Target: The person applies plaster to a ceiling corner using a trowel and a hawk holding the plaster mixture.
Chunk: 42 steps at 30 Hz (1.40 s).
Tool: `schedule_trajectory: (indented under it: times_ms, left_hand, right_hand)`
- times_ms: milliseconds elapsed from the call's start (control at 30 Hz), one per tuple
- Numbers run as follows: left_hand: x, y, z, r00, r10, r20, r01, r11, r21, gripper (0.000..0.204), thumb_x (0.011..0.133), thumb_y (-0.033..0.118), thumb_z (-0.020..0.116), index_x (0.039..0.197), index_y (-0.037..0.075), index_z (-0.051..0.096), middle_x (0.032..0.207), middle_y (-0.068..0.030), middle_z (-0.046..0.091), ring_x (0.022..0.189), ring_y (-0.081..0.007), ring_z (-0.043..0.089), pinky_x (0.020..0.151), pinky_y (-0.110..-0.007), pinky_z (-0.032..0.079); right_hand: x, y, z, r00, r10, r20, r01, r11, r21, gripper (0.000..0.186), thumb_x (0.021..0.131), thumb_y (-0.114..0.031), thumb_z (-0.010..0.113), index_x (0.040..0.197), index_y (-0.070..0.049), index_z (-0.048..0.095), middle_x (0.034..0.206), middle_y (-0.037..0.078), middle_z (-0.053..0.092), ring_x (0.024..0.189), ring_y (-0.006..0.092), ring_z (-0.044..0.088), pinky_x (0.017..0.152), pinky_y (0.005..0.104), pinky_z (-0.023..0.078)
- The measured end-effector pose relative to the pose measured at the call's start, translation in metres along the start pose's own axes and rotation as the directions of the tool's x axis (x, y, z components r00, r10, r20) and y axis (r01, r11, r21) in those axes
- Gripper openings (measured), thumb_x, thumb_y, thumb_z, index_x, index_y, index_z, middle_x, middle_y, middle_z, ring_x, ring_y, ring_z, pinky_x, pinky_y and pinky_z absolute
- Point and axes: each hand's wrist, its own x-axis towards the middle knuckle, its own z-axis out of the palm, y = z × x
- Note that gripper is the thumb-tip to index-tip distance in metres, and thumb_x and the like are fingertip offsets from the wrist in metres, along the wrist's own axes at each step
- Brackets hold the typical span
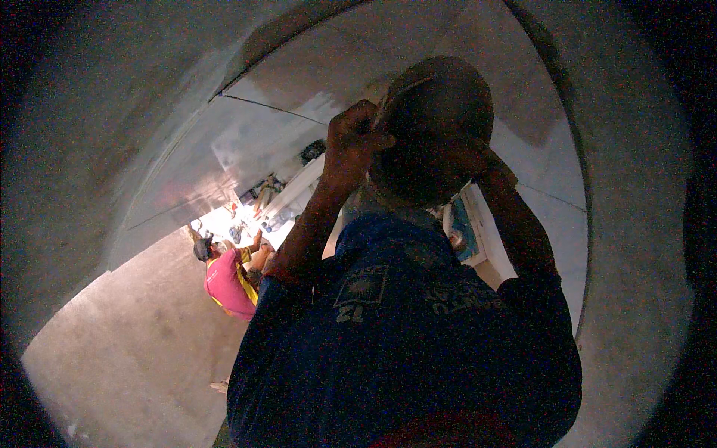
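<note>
Dimly, toward the upper middle: a dark rounded thing, kind impossible to tell, lower part sunk in shadow. At its left edge, a left hand, thumb and curled fingers closed on the edge, fingertips hard to make out. On the other side, a right hand, lost in shadow beyond the wrist; impossible to tell how far open, or with what in hold. Below, a dark blue shirt, blocking much of the view. Beside the right forearm, a pale frame around blue-green, partly hidden. Off left, a co-worker in pink and yellow, near brightly lit clutter, partly washed out, partly behind the left forearm.
</note>
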Motion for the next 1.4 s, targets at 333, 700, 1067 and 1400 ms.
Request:
schedule_trajectory:
  times_ms: [333, 700, 1067, 1400]
  left_hand:
    - [-0.003, -0.008, -0.014, 0.998, -0.055, 0.035, 0.057, 0.998, -0.041, 0.022, 0.057, 0.008, 0.062, 0.075, 0.001, 0.053, 0.069, -0.0046, 0.052, 0.064, -0.0133, 0.048, 0.058, -0.028, 0.04]
    - [-0.014, 0.001, -0.024, 0.978, -0.167, -0.126, 0.137, 0.967, -0.214, 0.014, 0.06, 0.005, 0.058, 0.067, 0.006, 0.047, 0.062, 0.0018, 0.044, 0.059, -0.009, 0.039, 0.056, -0.023, 0.033]
    - [-0.026, 0.004, -0.038, 0.979, -0.158, -0.13, 0.108, 0.939, -0.326, 0.016, 0.056, 0.004, 0.058, 0.068, 0.006, 0.048, 0.064, 0.0013, 0.046, 0.062, -0.01, 0.042, 0.059, -0.023, 0.034]
    - [-0.025, -0.019, -0.02, 0.973, -0.192, -0.129, 0.124, 0.904, -0.408, 0.015, 0.058, 0.004, 0.058, 0.072, 0.004, 0.052, 0.068, 0.0, 0.052, 0.063, -0.0105, 0.045, 0.059, -0.025, 0.037]
  right_hand:
    - [-0.033, 0.03, -0.007, 0.993, 0.091, -0.076, -0.024, 0.786, 0.618, 0.029, 0.083, -0.021, 0.049, 0.108, -0.005, 0.051, 0.107, 0.014, 0.053, 0.097, 0.0251, 0.051, 0.083, 0.0374, 0.042]
    - [-0.089, 0.044, -0.012, 0.977, 0.063, -0.201, 0.188, 0.17, 0.967, 0.03, 0.083, -0.021, 0.049, 0.109, -0.005, 0.05, 0.108, 0.013, 0.053, 0.099, 0.0255, 0.051, 0.083, 0.0381, 0.042]
    - [-0.088, 0.034, -0.006, 0.967, -0.001, -0.255, 0.255, 0.012, 0.967, 0.031, 0.083, -0.02, 0.049, 0.11, -0.005, 0.05, 0.109, 0.013, 0.053, 0.1, 0.0258, 0.05, 0.084, 0.0388, 0.042]
    - [-0.074, 0.055, -0.023, 0.948, -0.045, -0.316, 0.316, 0.002, 0.949, 0.032, 0.083, -0.02, 0.049, 0.111, -0.005, 0.049, 0.11, 0.012, 0.052, 0.101, 0.0261, 0.05, 0.084, 0.0394, 0.042]
